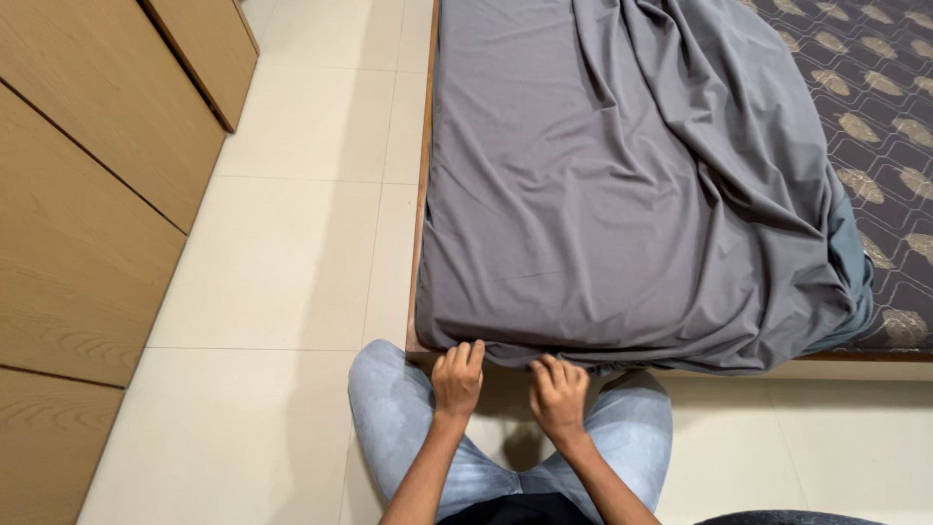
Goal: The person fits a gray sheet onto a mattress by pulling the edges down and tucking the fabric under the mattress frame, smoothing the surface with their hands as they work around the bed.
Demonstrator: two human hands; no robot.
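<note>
From the head camera, the left hand (457,377) and right hand (559,394) both met the near hem of the grey sheet (622,185), which lay rumpled over the bed (420,243); their fingertips curled under the cloth edge and were hidden, so each grip seemed pinched on the fabric, though how firmly I could not tell. The sheet covered only part of the patterned mattress (889,117), whose right side ran out of frame, and the person's knees in pale jeans (398,418) hid the floor (282,272) below the hands.
</note>
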